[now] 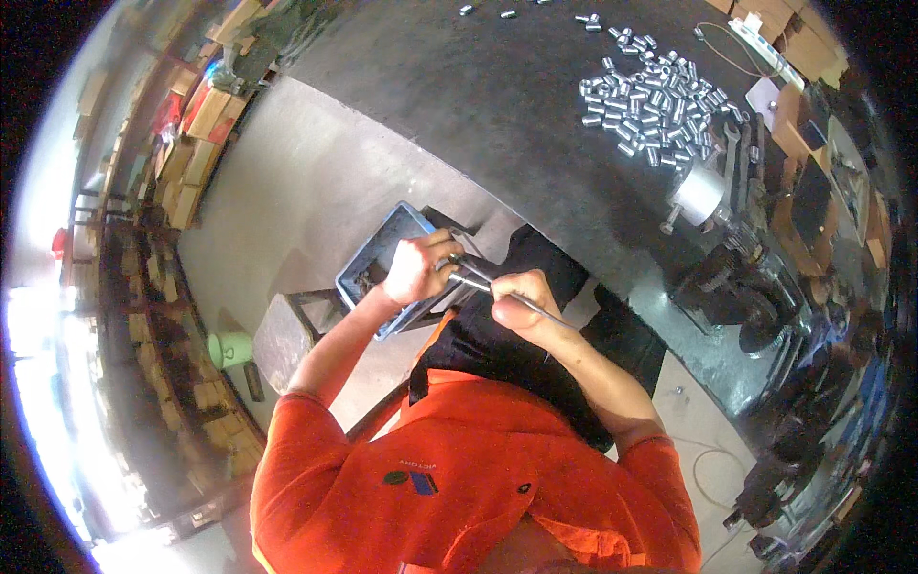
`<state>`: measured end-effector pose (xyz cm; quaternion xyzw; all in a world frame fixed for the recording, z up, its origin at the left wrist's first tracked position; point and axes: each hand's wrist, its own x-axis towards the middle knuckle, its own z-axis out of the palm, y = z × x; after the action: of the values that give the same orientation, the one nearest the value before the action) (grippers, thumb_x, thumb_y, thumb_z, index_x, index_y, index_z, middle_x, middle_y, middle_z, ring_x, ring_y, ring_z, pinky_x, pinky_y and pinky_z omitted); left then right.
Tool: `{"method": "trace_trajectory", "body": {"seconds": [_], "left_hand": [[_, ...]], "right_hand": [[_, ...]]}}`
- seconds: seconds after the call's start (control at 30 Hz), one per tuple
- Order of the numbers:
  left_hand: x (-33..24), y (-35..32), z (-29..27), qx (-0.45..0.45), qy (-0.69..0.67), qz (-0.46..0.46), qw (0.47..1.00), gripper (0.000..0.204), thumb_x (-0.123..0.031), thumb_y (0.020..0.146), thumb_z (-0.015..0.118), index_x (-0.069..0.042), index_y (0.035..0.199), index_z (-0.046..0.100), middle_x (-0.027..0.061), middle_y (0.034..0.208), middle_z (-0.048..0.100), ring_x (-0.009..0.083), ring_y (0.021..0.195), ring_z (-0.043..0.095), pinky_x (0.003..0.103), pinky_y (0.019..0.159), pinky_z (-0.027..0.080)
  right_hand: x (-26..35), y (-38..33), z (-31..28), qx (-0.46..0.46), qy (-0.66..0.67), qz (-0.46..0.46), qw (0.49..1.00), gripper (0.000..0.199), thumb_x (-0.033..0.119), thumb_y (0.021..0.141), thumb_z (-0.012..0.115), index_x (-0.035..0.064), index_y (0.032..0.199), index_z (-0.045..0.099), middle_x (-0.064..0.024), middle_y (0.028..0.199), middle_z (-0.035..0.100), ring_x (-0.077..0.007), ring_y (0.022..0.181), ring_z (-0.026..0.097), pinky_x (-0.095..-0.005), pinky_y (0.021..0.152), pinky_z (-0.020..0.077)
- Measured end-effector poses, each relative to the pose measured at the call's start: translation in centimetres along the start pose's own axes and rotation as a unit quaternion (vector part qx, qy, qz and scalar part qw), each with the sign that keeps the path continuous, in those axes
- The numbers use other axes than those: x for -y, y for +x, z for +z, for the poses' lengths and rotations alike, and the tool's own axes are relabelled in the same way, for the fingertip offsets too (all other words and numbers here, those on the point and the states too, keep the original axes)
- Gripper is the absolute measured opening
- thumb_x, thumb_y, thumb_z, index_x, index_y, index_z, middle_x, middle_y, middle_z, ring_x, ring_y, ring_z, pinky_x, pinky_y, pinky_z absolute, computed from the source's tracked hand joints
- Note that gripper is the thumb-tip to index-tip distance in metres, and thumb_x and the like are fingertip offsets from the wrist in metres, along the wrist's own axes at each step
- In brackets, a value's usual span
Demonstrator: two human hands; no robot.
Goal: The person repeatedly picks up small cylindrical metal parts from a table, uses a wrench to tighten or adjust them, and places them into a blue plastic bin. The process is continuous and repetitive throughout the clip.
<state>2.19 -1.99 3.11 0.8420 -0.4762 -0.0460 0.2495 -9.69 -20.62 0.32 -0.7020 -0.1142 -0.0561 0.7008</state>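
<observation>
While the left grip (416, 270) pinches a metal piece (470, 279) and the right grip (519, 284) clasps a thin rod (545, 311), steady alignment is advised.

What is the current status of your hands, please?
Left hand, right hand both gripping metal pieces. Pieces show between the hands. Blue crate partly hidden by left hand; no visible obstruction.

Head-worn fisheye looks down past orange shirt (469, 450), close below, toward dark worktable (497, 105).
</observation>
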Motion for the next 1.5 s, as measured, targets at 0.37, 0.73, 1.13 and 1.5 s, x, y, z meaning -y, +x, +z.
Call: {"method": "trace_trajectory", "body": {"seconds": [0.37, 0.73, 1.13, 1.5], "left_hand": [[4.2, 2.0, -1.6, -0.032, -0.015, -0.141, 0.989, 0.026, -0.013, 0.066, 0.077, -0.005, 0.089, 0.066, 0.013, 0.072, 0.06, 0.0268, 0.06, 0.06, 0.034, 0.055, 0.047], [-3.0, 25.5, -0.4, -0.056, -0.348, -0.066, 0.934, 0.034, -0.011, 0.082, 0.067, 0.005, 0.111, 0.056, 0.0095, 0.077, 0.065, 0.0137, 0.056, 0.059, 0.027, 0.052, 0.048], [3.7, 8.4, -4.0, -0.075, -0.275, -0.206, 0.936, 0.024, -0.007, 0.085, 0.063, 0.006, 0.104, 0.059, 0.0053, 0.064, 0.059, 0.0095, 0.053, 0.054, 0.024, 0.046, 0.044], [11.8, -13.0, 3.2, 0.186, 0.141, -0.403, 0.885, 0.024, -0.023, 0.073, 0.063, -0.012, 0.093, 0.068, 0.0158, 0.085, 0.067, 0.033, 0.081, 0.066, 0.043, 0.071, 0.053]], "right_hand": [[0.2, -0.4, -0.5, -0.01, -0.069, -0.103, 0.992, 0.025, 0.011, 0.065, 0.065, 0.0043, 0.06, 0.042, -0.0103, 0.056, 0.039, -0.0269, 0.046, 0.042, -0.0361, 0.044, 0.0316], [-2.8, -0.3, 0.5, -0.027, -0.019, -0.037, 0.999, 0.023, 0.001, 0.067, 0.056, 0.0062, 0.055, 0.037, -0.0051, 0.05, 0.036, -0.0133, 0.042, 0.037, -0.0305, 0.042, 0.0283], [-1.0, -0.3, 0.0, -0.026, -0.042, -0.061, 0.997, 0.023, 0.006, 0.066, 0.062, 0.0036, 0.06, 0.04, -0.0071, 0.055, 0.038, -0.0172, 0.05, 0.043, -0.0307, 0.047, 0.0321], [-2.0, -0.1, 0.8, -0.027, -0.095, -0.02, 0.995, 0.02, 0.011, 0.066, 0.058, 0.0027, 0.058, 0.04, -0.0086, 0.054, 0.037, -0.0197, 0.046, 0.04, -0.0323, 0.045, 0.0304]]}}
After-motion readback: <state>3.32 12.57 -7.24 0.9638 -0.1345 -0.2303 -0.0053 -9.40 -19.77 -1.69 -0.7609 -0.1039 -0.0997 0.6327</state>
